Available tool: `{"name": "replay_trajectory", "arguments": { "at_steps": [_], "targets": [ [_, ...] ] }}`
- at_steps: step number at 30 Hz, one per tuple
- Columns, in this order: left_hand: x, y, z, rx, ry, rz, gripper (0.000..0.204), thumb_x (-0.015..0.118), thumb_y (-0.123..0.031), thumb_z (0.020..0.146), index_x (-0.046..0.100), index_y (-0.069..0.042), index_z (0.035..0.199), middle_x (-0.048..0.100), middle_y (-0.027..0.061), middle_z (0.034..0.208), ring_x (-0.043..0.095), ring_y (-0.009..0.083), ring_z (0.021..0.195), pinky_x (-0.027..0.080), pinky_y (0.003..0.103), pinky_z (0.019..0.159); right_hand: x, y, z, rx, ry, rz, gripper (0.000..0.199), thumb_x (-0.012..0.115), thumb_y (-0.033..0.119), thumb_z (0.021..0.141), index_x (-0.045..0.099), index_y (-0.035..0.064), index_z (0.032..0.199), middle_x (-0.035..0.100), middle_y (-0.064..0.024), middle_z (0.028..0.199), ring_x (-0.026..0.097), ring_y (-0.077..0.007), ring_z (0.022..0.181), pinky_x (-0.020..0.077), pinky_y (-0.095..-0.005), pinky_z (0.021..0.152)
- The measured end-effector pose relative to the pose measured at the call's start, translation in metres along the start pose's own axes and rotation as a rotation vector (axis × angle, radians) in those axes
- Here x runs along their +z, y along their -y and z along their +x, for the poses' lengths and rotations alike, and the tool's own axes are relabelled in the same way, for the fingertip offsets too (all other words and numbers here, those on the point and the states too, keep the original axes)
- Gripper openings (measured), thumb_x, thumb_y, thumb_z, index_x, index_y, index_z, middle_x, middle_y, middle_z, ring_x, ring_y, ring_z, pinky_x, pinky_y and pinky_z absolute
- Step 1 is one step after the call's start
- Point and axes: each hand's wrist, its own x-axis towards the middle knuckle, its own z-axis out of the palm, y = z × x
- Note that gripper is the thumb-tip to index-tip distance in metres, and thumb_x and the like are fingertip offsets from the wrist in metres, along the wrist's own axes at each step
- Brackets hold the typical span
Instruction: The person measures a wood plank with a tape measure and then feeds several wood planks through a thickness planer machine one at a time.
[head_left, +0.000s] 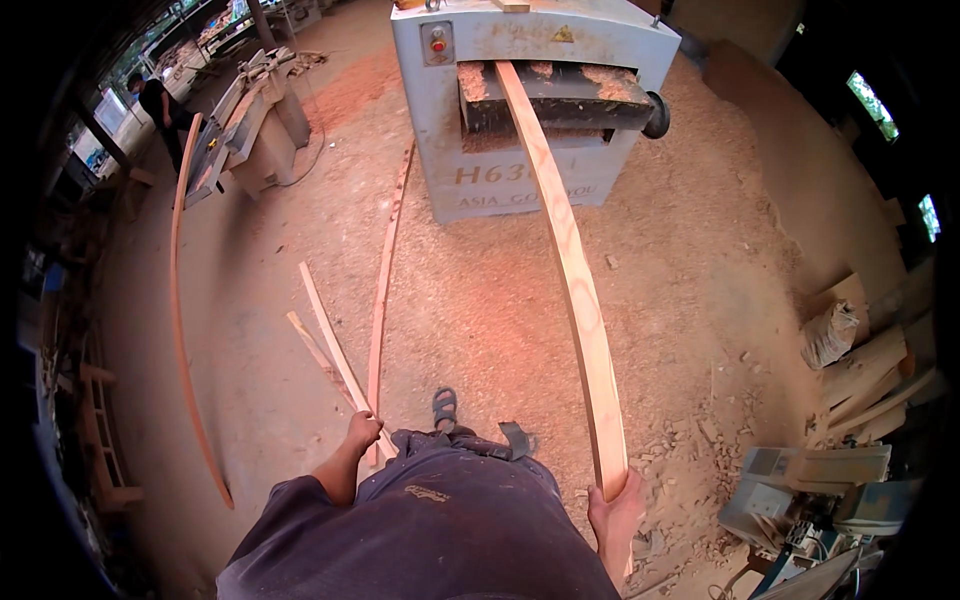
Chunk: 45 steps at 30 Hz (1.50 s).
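Left fingers (372,426) grip a strip (327,318), right fingers (631,496) a plank (570,270) reaching the planer's (425,130) opening (580,138).

1. Long, pale, squared wooden board (573,270) spans from grey, box-shaped metal machine (500,180) to right hand (617,508); sideways passage blocked.
2. Thin, long, reddish wooden strip (387,262) obstructs farther left.
3. Passage available between board and strip, above sawdust-covered brown floor (480,300).

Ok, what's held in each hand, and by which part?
Right hand: the board, gripped near its near end. Left hand: overlaps a strip in view; whether it grips it can't be told.
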Motion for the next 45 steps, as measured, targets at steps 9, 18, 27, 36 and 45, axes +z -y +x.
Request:
{"name": "replay_trajectory", "arguments": {
  "at_steps": [9, 18, 27, 36, 45],
  "targets": [
    [-0.005, -0.006, -0.013, -0.033, 0.021, -0.048, 0.063, 0.065, -0.007, 0.082, 0.039, 0.01, 0.138, 0.066, 0.0188, 0.087, 0.063, 0.023, 0.062, 0.047, 0.032, 0.05, -0.001, -0.002, 0.001, 0.052, 0.069, -0.028, 0.059, 0.081, 0.017, 0.064, 0.051, 0.0025, 0.113, 0.057, -0.0223, 0.1, 0.058, -0.0436, 0.092, 0.0486, -0.0495, 0.078],
    [-0.008, -0.027, -0.014, 0.02, -0.009, 0.023, 0.058, 0.067, -0.01, 0.081, 0.048, 0.01, 0.131, 0.067, 0.0208, 0.089, 0.068, 0.0255, 0.068, 0.055, 0.035, 0.06, 0.003, -0.007, 0.002, 0.121, 0.103, -0.067, 0.058, 0.081, 0.018, 0.064, 0.051, 0.0011, 0.11, 0.058, -0.0226, 0.099, 0.059, -0.044, 0.091, 0.0483, -0.0502, 0.079],
    [-0.007, 0.005, 0.009, 0.094, -0.072, 0.036, 0.051, 0.067, -0.012, 0.077, 0.055, 0.01, 0.122, 0.067, 0.0197, 0.078, 0.067, 0.0248, 0.065, 0.053, 0.036, 0.06, 0.003, -0.002, 0.001, 0.048, 0.061, -0.093, 0.054, 0.08, 0.02, 0.067, 0.05, 0.0031, 0.108, 0.061, -0.0219, 0.096, 0.06, -0.0435, 0.091, 0.0475, -0.0499, 0.078],
    [-0.009, 0.024, -0.002, 0.062, -0.108, -0.042, 0.05, 0.068, -0.016, 0.077, 0.058, 0.008, 0.119, 0.067, 0.0174, 0.074, 0.065, 0.0236, 0.063, 0.052, 0.036, 0.06, 0.006, 0.008, 0.0, 0.143, 0.105, -0.119, 0.058, 0.08, 0.017, 0.065, 0.051, 0.003, 0.113, 0.063, -0.0227, 0.1, 0.061, -0.0439, 0.095, 0.0483, -0.0487, 0.081],
    [-0.007, 0.055, 0.003, 0.019, -0.073, -0.018, 0.054, 0.067, -0.013, 0.077, 0.055, 0.01, 0.124, 0.067, 0.0224, 0.084, 0.067, 0.0253, 0.066, 0.053, 0.037, 0.06, 0.011, 0.014, 0.011, 0.143, 0.101, -0.083, 0.054, 0.08, 0.017, 0.066, 0.055, 0.0043, 0.112, 0.063, -0.0203, 0.101, 0.062, -0.0392, 0.095, 0.0492, -0.0462, 0.082]
  ]
}}
